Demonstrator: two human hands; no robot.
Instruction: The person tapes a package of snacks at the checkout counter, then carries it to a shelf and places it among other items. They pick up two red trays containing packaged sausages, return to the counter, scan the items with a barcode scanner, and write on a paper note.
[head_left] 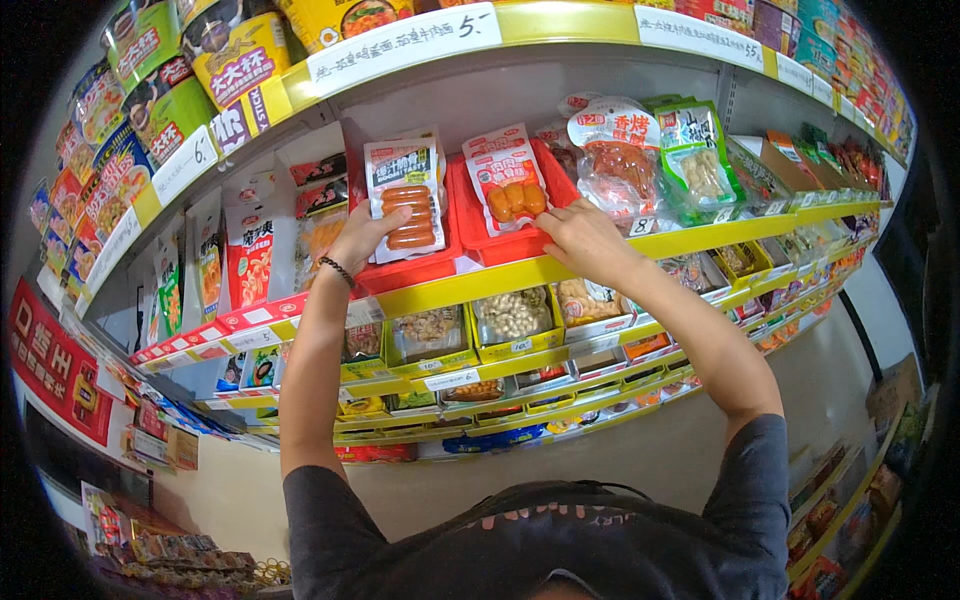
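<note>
My left hand (362, 245) holds a sausage packet (408, 190) with a black and white top, its thumb lying across the front. Brown sausages show in a stack through the clear window. This packet leans in a red basket (395, 272) on the shelf. In the red basket just to its right (490, 250) stands a white and red packet of short, plump sausages (512, 195). My right hand (590, 240) is closed at this basket's front right corner, fingertips beside the packet's lower edge. Its grip is partly hidden.
Right of the baskets stand a bag of reddish-brown food (622, 165) and a green and white bag (697, 165). Upright snack packets (250, 245) line the left. Instant noodle cups (235, 55) fill the shelf above; boxed snacks (515, 315) sit below. A yellow shelf edge (450, 292) runs under my wrists.
</note>
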